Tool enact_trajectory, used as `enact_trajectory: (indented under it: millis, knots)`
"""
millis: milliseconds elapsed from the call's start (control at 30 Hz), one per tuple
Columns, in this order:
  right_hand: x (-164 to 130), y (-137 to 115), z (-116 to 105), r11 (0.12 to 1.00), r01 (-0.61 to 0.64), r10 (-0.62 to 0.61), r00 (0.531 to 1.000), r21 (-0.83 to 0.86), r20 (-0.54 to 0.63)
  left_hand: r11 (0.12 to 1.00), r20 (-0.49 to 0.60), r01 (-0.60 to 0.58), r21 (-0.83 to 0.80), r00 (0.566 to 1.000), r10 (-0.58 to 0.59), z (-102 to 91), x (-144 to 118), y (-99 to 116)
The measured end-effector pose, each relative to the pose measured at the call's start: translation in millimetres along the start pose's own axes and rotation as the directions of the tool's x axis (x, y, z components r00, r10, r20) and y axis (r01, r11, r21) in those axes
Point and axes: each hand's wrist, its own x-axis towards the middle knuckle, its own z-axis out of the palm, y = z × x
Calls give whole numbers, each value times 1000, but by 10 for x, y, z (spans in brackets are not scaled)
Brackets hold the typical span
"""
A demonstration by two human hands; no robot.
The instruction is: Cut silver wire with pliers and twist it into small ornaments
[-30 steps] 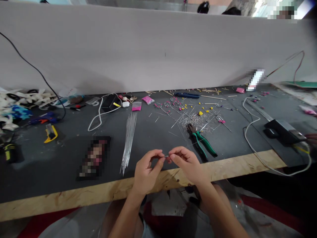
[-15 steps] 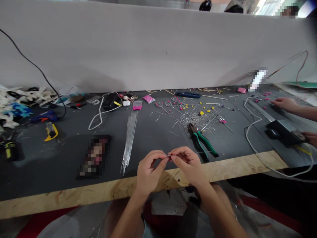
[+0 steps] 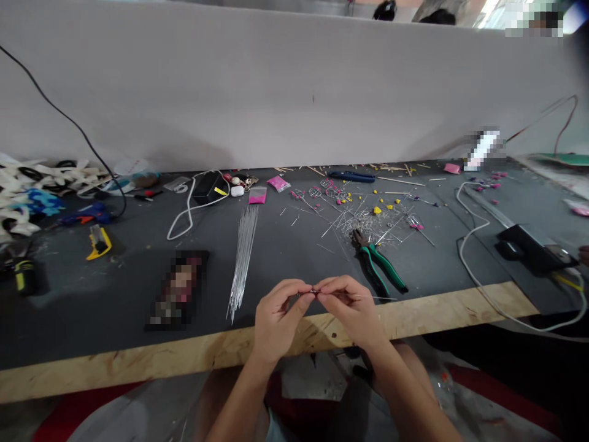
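My left hand and my right hand meet fingertip to fingertip over the front edge of the dark bench. Between the pinched fingers sits a small piece on a thin metal wire, which sticks out to the right past my right hand. Green-handled pliers lie just beyond my right hand. A bundle of straight wires lies beyond my left hand.
A heap of cut wire bits with pink and yellow beads lies mid-bench. White cables, a black box, a yellow knife, blue pliers and a white partition surround the spot. The bench has a plywood front edge.
My hands stay pinched together, barely shifted. A co-worker's hand that reached onto the bench at the right half a second ago has gone from view.
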Motion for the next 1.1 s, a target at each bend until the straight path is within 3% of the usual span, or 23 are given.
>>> enact_trajectory:
  millis: [267,433,600,833,1100]
  knots:
    - [18,17,10,993,-52,53,999,110,-5,999,-6,42,-15,999,-42,-19,16,15]
    - [16,20,16,992,-48,49,999,119,-5,981,29,-82,179,997,77,-51,15,25]
    - [20,9,19,991,-61,62,998,120,-9,971,47,-141,194,990,135,-74,22,18]
    - [19,-46,13,981,-76,68,996,181,53,983,136,-101,155,987,80,-113,49,68]
    - [77,6,-29,970,-32,52,996,242,-77,996,-16,81,46,997,-80,-70,36,59]
